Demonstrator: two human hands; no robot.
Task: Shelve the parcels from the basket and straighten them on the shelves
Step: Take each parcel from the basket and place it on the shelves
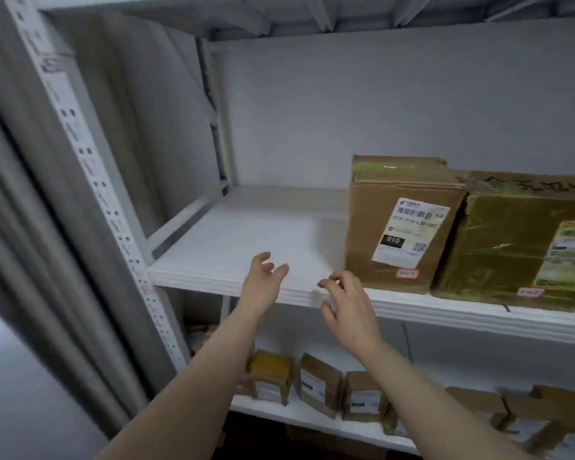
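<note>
Both my hands reach up toward a white upper shelf (233, 240) and hold nothing. My left hand (263, 282) hovers at the shelf's front edge with fingers loosely spread. My right hand (346, 303) is just right of it, fingers relaxed and slightly bent, close to the front edge. A brown cardboard parcel with a white "010" label (402, 224) stands on the shelf right of my hands. A larger taped parcel (512, 240) stands against its right side. No basket is in view.
On the lower shelf (312, 416) stands a row of several small brown parcels (319, 383). A perforated white upright post (90, 167) bounds the rack on the left. The left half of the upper shelf is bare. A grey wall lies behind.
</note>
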